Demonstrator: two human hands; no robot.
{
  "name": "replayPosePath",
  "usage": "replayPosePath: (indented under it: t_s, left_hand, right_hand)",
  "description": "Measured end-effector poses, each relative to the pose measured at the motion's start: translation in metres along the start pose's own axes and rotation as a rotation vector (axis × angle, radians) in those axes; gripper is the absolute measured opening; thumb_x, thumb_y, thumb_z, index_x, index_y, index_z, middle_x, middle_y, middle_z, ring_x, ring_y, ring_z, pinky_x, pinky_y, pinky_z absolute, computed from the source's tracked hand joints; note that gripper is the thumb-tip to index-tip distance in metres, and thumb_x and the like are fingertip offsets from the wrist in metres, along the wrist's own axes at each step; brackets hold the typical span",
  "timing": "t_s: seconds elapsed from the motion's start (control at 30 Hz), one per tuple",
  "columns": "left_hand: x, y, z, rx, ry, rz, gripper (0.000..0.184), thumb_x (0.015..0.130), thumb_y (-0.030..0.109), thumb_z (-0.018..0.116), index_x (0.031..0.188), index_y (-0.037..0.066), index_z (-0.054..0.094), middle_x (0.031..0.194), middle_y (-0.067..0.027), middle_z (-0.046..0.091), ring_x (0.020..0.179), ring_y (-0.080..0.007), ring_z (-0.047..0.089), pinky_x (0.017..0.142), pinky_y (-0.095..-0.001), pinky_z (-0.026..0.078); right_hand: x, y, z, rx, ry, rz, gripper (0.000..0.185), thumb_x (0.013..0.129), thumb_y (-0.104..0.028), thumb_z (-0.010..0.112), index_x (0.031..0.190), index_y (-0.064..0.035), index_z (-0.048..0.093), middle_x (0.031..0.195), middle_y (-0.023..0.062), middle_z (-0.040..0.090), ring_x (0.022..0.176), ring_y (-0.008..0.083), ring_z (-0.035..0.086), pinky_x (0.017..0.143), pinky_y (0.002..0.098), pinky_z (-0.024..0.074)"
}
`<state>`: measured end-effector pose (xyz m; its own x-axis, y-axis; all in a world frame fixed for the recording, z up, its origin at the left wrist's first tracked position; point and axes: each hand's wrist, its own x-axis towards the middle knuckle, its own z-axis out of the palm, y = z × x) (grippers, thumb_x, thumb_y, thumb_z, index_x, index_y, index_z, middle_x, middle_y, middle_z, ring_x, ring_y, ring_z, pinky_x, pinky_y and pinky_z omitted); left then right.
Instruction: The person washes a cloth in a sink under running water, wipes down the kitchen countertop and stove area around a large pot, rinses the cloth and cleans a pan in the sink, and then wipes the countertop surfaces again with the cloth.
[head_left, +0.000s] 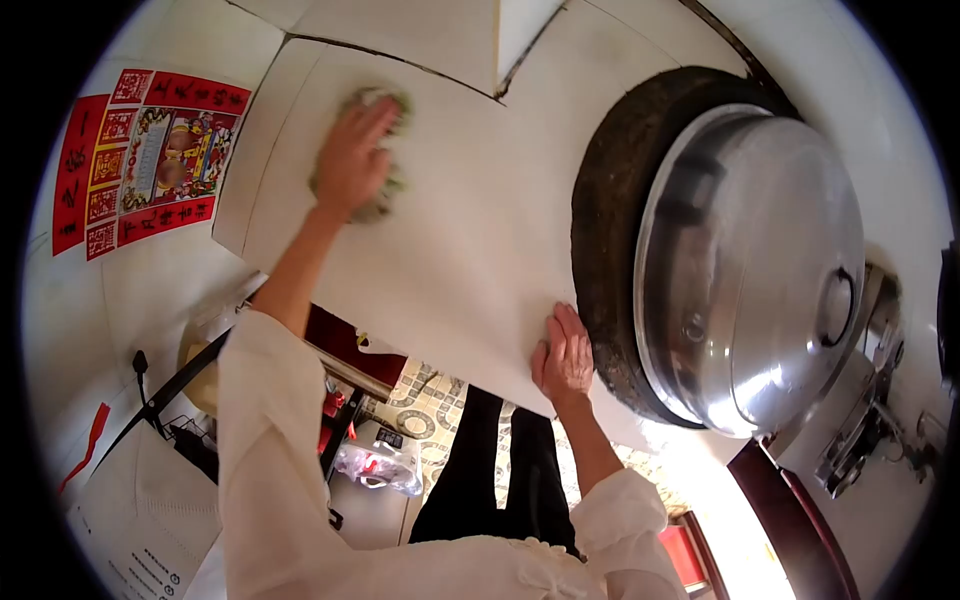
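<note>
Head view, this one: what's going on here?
A person has their left hand over a greenish cloth on the white counter; both look blurred, so the exact grip is unclear. The right hand rests open on the counter, holding nothing, beside the dark rim around a big domed metal lid.

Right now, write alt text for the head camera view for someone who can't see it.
A person's left hand rests on what looks like a blurred greenish-white cloth on a white countertop. The right hand lies flat beside the dark ring around a domed silver metal lid. Red printed posters hang on the left wall.
</note>
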<state>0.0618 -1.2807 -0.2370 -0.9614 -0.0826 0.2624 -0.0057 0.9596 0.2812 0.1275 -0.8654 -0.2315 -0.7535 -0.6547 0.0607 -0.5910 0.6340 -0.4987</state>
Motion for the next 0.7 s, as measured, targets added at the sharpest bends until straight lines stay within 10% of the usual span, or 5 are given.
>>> replayPosePath:
  t_s: [0.5,0.7]
  left_hand:
    - [-0.095,0.282,0.027,-0.159,-0.155,0.066,0.057,0.072,0.013,0.061,0.128,0.011,0.053,0.134,-0.0031,0.05,0.125,-0.0278,0.041,0.104,-0.0435,0.03]
    - [-0.162,0.359,0.035,-0.007,-0.111,-0.053,0.059,0.073,0.013,0.059,0.131,0.008,0.05,0.135,-0.0058,0.049,0.122,-0.032,0.042,0.104,-0.045,0.031]
  right_hand:
    - [-0.032,-0.007,-0.018,0.226,0.335,-0.038,0.03,0.075,0.004,0.057,0.104,0.0008,0.054,0.12,0.0185,0.052,0.113,0.0371,0.051,0.092,0.0449,0.0451]
    - [-0.192,-0.05,-0.044,0.58,0.308,0.347,0.023,0.081,0.007,0.054,0.103,0.0004,0.057,0.118,0.0205,0.055,0.108,0.0372,0.056,0.088,0.0395,0.048]
